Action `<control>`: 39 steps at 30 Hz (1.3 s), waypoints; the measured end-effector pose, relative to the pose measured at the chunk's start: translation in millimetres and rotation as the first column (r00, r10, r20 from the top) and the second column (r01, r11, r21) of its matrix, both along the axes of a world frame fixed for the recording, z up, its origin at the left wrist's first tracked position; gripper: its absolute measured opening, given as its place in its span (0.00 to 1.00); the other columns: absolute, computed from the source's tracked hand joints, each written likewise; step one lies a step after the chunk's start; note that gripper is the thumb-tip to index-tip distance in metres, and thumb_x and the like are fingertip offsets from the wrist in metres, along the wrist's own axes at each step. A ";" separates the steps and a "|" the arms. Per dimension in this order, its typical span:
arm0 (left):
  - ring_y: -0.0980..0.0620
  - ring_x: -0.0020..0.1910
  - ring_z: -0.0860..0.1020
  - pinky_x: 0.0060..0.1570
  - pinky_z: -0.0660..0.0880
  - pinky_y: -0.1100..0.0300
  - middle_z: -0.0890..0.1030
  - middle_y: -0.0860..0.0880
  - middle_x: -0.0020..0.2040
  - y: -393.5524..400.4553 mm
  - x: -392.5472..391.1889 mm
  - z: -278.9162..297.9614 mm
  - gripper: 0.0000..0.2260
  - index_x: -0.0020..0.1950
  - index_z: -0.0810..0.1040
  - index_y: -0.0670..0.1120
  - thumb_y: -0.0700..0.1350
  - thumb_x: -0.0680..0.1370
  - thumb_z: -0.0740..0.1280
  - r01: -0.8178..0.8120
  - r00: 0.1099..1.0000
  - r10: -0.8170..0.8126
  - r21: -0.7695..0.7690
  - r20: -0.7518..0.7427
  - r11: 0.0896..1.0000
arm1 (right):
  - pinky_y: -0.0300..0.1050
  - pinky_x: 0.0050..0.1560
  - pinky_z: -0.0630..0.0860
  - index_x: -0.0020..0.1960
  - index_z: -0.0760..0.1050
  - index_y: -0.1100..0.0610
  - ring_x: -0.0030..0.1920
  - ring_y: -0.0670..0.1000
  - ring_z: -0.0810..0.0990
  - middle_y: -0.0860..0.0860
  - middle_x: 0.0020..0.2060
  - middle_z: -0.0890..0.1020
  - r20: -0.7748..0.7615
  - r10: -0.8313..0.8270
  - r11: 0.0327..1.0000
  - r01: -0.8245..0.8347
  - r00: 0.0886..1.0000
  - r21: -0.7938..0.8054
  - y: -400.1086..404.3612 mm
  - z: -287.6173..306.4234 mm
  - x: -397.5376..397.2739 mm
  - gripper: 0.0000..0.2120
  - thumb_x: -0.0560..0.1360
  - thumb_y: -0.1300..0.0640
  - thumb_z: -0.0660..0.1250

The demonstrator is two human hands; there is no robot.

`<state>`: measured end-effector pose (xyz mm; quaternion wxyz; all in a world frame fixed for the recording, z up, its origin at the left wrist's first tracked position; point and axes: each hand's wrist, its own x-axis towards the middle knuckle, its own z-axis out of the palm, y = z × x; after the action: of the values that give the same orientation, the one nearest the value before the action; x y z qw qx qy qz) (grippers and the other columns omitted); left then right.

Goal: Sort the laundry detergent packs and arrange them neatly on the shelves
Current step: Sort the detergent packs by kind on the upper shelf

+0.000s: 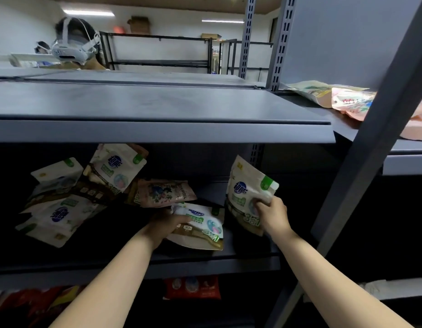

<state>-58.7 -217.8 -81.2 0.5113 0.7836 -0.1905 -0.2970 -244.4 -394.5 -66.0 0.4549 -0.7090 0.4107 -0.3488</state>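
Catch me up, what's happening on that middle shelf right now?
A person is sorting detergent packs on the middle shelf. The right hand grips a white-and-green pack held upright at the right end. The left hand grips another white pack lying flat. More packs, including a pink floral pack, lie jumbled to the left.

both forearms [115,275] run bare to the frame's edge, no sleeves, rings or watch showing.
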 end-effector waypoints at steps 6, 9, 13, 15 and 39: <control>0.46 0.60 0.75 0.51 0.72 0.60 0.74 0.43 0.65 13.0 -23.6 4.9 0.14 0.65 0.75 0.45 0.47 0.80 0.63 -0.051 0.992 0.054 -0.026 0.112 0.998 | 0.32 0.39 0.73 0.42 0.75 0.45 0.42 0.38 0.77 0.40 0.39 0.79 0.235 0.036 0.999 -0.028 0.971 -0.036 11.6 19.9 -10.6 0.14 0.76 0.64 0.62; 0.45 0.70 0.67 0.60 0.65 0.61 0.67 0.44 0.72 18.1 -31.3 10.0 0.22 0.72 0.67 0.45 0.51 0.81 0.61 -0.131 0.946 0.107 0.060 0.305 0.990 | 0.23 0.32 0.70 0.43 0.75 0.48 0.41 0.36 0.75 0.40 0.39 0.78 0.323 -0.004 0.999 0.016 0.946 -0.035 21.5 29.6 -17.1 0.13 0.77 0.64 0.60; 0.44 0.64 0.73 0.54 0.68 0.63 0.75 0.42 0.66 26.9 -44.9 24.0 0.21 0.69 0.72 0.43 0.53 0.79 0.63 -0.185 0.906 0.197 -0.068 0.374 0.980 | 0.30 0.31 0.71 0.42 0.75 0.51 0.39 0.41 0.76 0.45 0.38 0.79 0.330 -0.088 0.996 0.086 0.940 0.019 35.0 42.1 -27.3 0.11 0.77 0.63 0.58; 0.41 0.55 0.78 0.51 0.74 0.57 0.80 0.41 0.56 35.5 -53.9 31.4 0.19 0.62 0.77 0.45 0.56 0.78 0.63 -0.222 0.856 0.228 -0.070 0.464 0.973 | 0.34 0.34 0.74 0.39 0.74 0.51 0.39 0.43 0.79 0.45 0.38 0.80 0.347 -0.076 0.997 0.072 0.935 0.025 44.0 47.2 -35.4 0.12 0.76 0.63 0.57; 0.57 0.27 0.71 0.27 0.67 0.61 0.71 0.56 0.24 119.8 -225.3 124.0 0.14 0.31 0.68 0.54 0.50 0.77 0.63 0.135 0.609 0.451 -0.645 0.653 0.752 | 0.33 0.31 0.73 0.29 0.74 0.49 0.31 0.39 0.78 0.39 0.26 0.79 0.655 -0.312 0.796 0.566 0.689 -0.216 129.7 132.1 -199.5 0.11 0.67 0.58 0.58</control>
<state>-284.0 -98.0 42.7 0.6362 0.6237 -0.4052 0.2051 -443.9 -264.8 66.0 0.3036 -0.5198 0.3294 -0.7274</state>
